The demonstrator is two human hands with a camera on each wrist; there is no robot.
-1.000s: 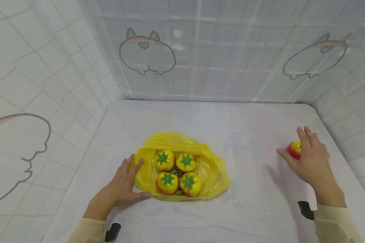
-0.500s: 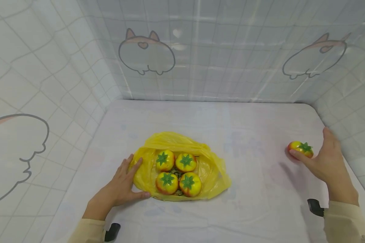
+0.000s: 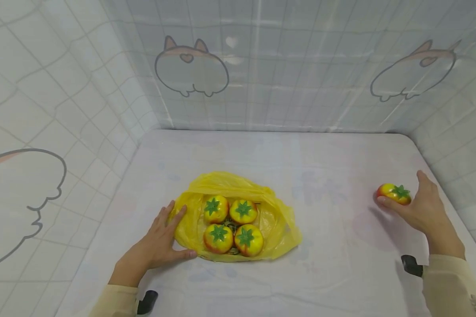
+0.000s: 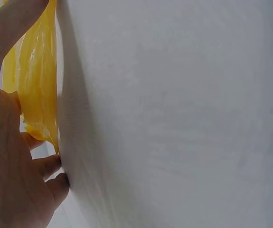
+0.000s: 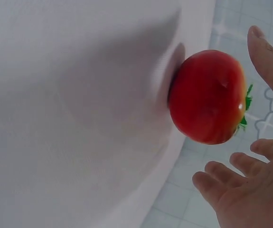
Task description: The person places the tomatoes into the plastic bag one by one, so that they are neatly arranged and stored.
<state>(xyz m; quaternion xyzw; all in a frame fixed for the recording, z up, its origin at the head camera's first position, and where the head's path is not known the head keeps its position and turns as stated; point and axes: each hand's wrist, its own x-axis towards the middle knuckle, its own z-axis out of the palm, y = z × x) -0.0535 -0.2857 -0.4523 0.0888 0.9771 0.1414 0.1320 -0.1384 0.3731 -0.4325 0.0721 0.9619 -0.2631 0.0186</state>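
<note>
In the head view, a yellow plastic bag lies opened out with several yellow-red tomatoes on it, green star-shaped leaves facing up. My left hand rests at the bag's left edge, fingers spread; the left wrist view shows its fingertips by the yellow plastic. Far to the right sits a single tomato, standing on the white surface. Around it my right hand is held with thumb and fingers apart. From the right wrist, a gap shows between the red side of this tomato and the fingers.
A white cloth-covered table carries everything. Pale tile-patterned curtains with cartoon animal drawings enclose it at the back, left and right. A black wrist device sticks out beside the right sleeve.
My right hand has shifted right and no longer covers the top of the single tomato, so its green leaf shows. The left hand and the bag stay put.
</note>
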